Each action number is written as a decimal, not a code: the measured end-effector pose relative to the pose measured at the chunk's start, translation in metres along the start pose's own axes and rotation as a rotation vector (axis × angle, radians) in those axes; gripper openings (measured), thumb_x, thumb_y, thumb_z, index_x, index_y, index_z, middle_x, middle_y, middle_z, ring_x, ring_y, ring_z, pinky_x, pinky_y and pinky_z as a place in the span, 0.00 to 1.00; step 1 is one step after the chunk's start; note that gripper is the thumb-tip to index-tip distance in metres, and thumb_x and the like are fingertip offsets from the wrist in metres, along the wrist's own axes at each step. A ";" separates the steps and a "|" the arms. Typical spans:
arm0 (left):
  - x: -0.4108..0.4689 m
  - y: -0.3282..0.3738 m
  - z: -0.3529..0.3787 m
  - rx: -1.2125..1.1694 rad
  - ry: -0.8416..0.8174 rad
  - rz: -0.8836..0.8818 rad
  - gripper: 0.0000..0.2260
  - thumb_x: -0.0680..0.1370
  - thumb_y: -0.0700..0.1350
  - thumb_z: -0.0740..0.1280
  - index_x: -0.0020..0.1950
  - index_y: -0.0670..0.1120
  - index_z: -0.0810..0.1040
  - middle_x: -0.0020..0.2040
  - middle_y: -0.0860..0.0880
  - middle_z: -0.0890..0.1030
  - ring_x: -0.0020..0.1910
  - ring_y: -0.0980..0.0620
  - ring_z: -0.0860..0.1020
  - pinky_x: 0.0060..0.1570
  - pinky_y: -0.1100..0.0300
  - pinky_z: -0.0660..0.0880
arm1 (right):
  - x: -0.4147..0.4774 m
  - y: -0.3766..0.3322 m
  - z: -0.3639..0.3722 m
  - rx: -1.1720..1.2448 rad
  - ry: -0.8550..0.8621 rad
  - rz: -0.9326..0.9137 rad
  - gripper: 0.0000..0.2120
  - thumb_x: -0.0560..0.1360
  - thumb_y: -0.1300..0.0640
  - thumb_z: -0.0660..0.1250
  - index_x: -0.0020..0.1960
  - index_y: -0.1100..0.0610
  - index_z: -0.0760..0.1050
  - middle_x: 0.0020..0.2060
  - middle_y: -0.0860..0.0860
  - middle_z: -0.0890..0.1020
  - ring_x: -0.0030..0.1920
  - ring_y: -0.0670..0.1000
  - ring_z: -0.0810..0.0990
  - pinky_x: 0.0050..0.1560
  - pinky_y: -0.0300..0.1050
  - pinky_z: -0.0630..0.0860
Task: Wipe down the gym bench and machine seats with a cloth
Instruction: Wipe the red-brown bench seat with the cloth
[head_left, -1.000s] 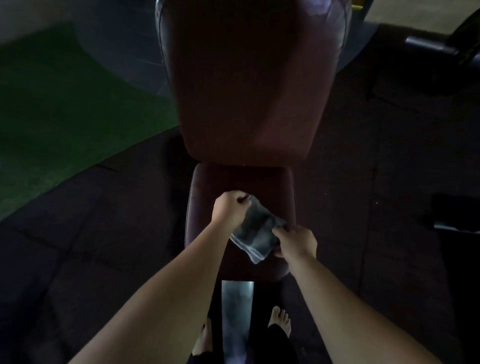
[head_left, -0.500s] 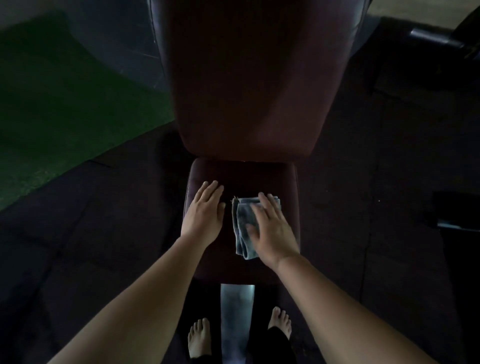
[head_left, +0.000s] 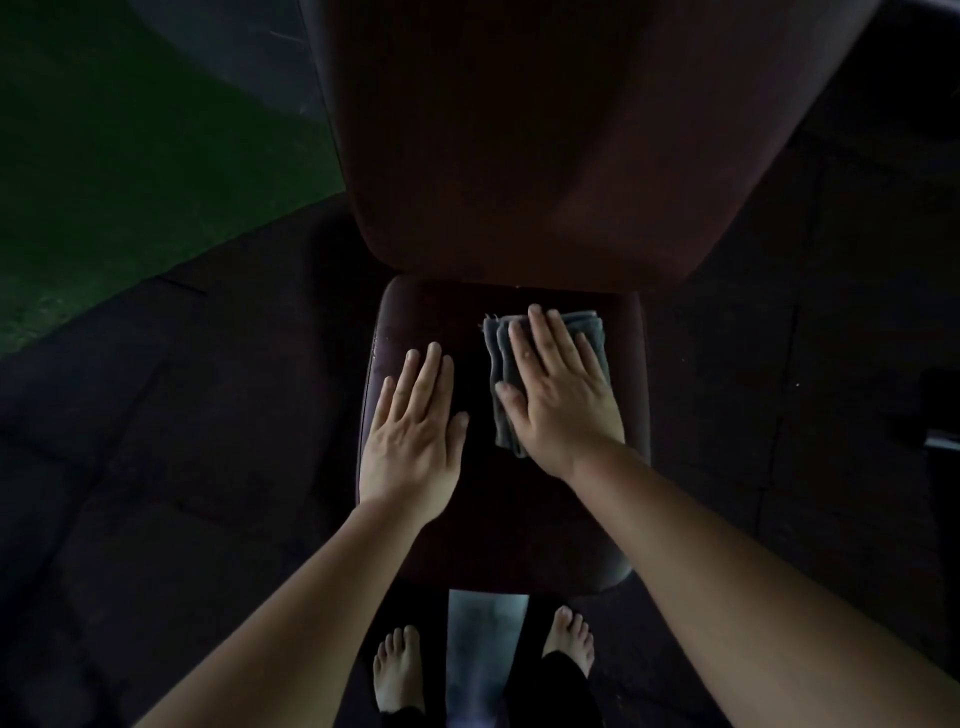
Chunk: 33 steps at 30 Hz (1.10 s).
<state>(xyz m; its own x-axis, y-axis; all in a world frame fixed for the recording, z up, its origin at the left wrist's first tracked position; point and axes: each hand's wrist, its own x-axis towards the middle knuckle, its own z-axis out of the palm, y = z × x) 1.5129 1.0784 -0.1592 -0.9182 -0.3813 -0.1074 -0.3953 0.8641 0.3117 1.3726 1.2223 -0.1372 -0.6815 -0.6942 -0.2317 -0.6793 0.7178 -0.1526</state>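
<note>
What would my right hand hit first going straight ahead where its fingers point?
Probably the lower edge of the back pad, just past the cloth under the right hand; depth is unclear.

Dim light, dark tiled floor (head_left: 218, 467), green turf patch (head_left: 130, 156) at far left.

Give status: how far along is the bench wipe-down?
Done: cloth folded, laid on the seat pad. In hand: right hand presses it flat at the pad's far right; left hand rests flat beside it. Left: most of the pad, the backrest; no wiping visible.
</note>
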 end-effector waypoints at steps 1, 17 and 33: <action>0.000 -0.001 0.001 -0.005 0.002 0.003 0.28 0.87 0.56 0.45 0.86 0.48 0.48 0.86 0.52 0.44 0.84 0.54 0.40 0.83 0.51 0.44 | -0.002 -0.005 -0.001 0.014 -0.011 0.023 0.34 0.85 0.38 0.42 0.84 0.53 0.37 0.83 0.52 0.35 0.82 0.51 0.33 0.82 0.53 0.39; -0.001 -0.004 0.009 -0.054 0.031 0.012 0.28 0.87 0.55 0.48 0.86 0.48 0.50 0.86 0.53 0.45 0.84 0.53 0.42 0.83 0.48 0.47 | 0.013 0.002 -0.011 -0.001 0.032 0.099 0.34 0.85 0.37 0.44 0.84 0.53 0.42 0.84 0.56 0.42 0.83 0.56 0.40 0.82 0.56 0.43; -0.001 -0.005 0.014 -0.062 0.046 0.007 0.29 0.86 0.57 0.50 0.86 0.48 0.51 0.86 0.52 0.47 0.85 0.51 0.45 0.82 0.44 0.51 | -0.003 -0.003 -0.008 -0.010 0.054 0.027 0.33 0.85 0.39 0.46 0.85 0.53 0.46 0.84 0.57 0.44 0.83 0.58 0.42 0.82 0.57 0.45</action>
<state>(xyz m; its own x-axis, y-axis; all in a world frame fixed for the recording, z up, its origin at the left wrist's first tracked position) 1.5157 1.0795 -0.1736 -0.9180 -0.3917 -0.0619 -0.3856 0.8451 0.3704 1.3750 1.2218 -0.1286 -0.7132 -0.6764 -0.1839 -0.6628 0.7361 -0.1371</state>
